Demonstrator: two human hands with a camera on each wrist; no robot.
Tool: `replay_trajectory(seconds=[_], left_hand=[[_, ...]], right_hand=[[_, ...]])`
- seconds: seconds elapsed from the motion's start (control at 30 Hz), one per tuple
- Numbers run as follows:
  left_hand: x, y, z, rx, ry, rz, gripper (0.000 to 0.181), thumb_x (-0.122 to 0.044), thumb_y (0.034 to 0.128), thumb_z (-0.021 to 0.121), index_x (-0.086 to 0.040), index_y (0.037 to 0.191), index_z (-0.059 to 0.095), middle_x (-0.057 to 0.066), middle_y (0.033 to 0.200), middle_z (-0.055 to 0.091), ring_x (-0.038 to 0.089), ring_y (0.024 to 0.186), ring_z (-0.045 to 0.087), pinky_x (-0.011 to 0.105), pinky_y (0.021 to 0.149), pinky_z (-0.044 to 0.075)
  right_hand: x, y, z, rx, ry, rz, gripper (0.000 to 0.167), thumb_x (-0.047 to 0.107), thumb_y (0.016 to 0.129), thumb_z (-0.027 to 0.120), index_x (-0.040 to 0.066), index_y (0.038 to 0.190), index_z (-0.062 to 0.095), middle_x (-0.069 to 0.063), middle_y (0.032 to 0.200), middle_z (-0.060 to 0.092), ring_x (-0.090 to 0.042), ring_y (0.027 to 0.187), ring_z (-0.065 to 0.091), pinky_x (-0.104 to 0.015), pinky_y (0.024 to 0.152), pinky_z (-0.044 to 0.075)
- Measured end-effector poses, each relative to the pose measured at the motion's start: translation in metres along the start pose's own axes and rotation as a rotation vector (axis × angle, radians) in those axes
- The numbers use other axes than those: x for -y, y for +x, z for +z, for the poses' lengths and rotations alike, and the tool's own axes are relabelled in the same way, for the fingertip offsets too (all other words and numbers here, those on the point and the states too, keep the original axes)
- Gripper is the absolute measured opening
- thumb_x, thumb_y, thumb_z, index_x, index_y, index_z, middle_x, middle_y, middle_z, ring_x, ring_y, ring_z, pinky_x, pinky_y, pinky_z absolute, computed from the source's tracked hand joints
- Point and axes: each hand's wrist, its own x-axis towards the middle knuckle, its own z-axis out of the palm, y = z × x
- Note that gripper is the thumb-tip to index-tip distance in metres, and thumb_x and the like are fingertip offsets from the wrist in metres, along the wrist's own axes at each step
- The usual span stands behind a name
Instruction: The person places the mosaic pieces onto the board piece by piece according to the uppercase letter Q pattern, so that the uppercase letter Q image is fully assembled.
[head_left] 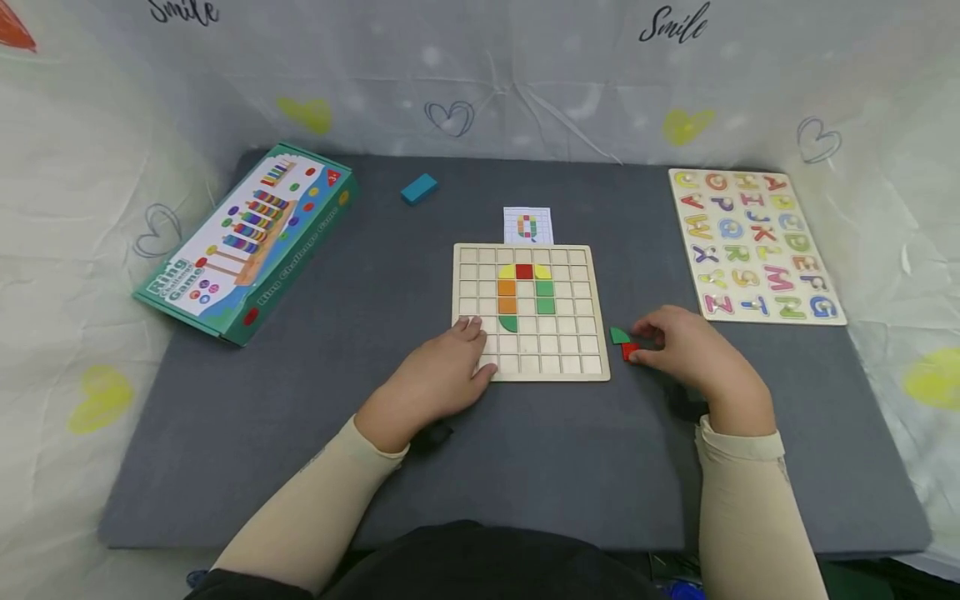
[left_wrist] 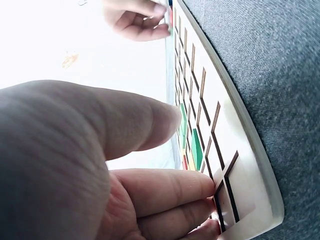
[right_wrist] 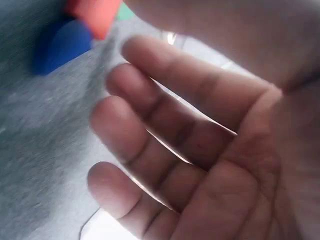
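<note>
A wooden grid board (head_left: 550,342) lies mid-table with red, yellow, orange and green pieces set in a ring shape. My left hand (head_left: 444,371) rests on its lower left corner, fingertips on the cells and thumb at the near edge. Right of the board, my right hand (head_left: 693,354) reaches to a red square piece (head_left: 630,352) and a green quarter-round piece (head_left: 619,336), thumb close to the red one. In the right wrist view a blue rounded piece (right_wrist: 62,47) lies beside the red; the fingers are loosely bent, with no piece visible between them.
Behind the board lies a small pattern card (head_left: 528,225). A blue block (head_left: 419,189) sits farther back. To the left is a green game box (head_left: 247,242); to the right, an alphabet board (head_left: 757,246). Patterned cloth (head_left: 480,75) hangs behind the grey table (head_left: 525,467).
</note>
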Motion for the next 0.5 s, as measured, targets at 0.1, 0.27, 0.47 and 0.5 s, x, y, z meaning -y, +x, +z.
replay_trajectory(seconds=[0.1, 0.27, 0.47, 0.5], left_hand=[[0.0008, -0.0005, 0.0007, -0.007, -0.001, 0.002, 0.061, -0.034, 0.1129, 0.060, 0.004, 0.160, 0.050, 0.020, 0.174, 0.039, 0.036, 0.165, 0.032, 0.049, 0.133, 0.035], [0.0016, 0.0000, 0.0017, -0.007, -0.002, 0.003, 0.061, -0.034, 0.1131, 0.059, 0.003, 0.161, 0.050, 0.020, 0.174, 0.038, 0.036, 0.166, 0.032, 0.049, 0.133, 0.035], [0.0012, -0.0007, 0.0010, -0.007, -0.008, 0.001, 0.061, -0.034, 0.1130, 0.060, 0.003, 0.161, 0.050, 0.020, 0.174, 0.038, 0.035, 0.165, 0.032, 0.049, 0.133, 0.035], [0.0010, -0.0008, 0.0009, -0.006, -0.009, 0.000, 0.061, -0.034, 0.1129, 0.060, 0.003, 0.161, 0.050, 0.019, 0.174, 0.038, 0.035, 0.165, 0.032, 0.049, 0.133, 0.035]], right_hand=[[-0.0011, -0.0029, 0.0043, 0.000, -0.024, -0.006, 0.032, 0.015, 0.094, 0.085, -0.004, 0.118, 0.076, -0.023, 0.118, 0.070, -0.034, 0.101, 0.065, -0.055, 0.090, 0.056], [-0.0024, -0.0041, 0.0088, -0.045, -0.035, -0.033, 0.024, 0.011, 0.092, 0.086, -0.002, 0.110, 0.077, -0.020, 0.109, 0.070, -0.033, 0.095, 0.064, -0.053, 0.086, 0.054], [-0.0029, -0.0044, 0.0101, -0.061, -0.016, -0.048, 0.019, 0.009, 0.090, 0.088, 0.005, 0.098, 0.071, -0.012, 0.094, 0.066, -0.027, 0.086, 0.059, -0.042, 0.075, 0.049], [-0.0031, -0.0045, 0.0102, -0.061, -0.010, -0.048, 0.019, 0.009, 0.091, 0.088, 0.007, 0.095, 0.070, -0.010, 0.091, 0.065, -0.026, 0.083, 0.058, -0.040, 0.073, 0.047]])
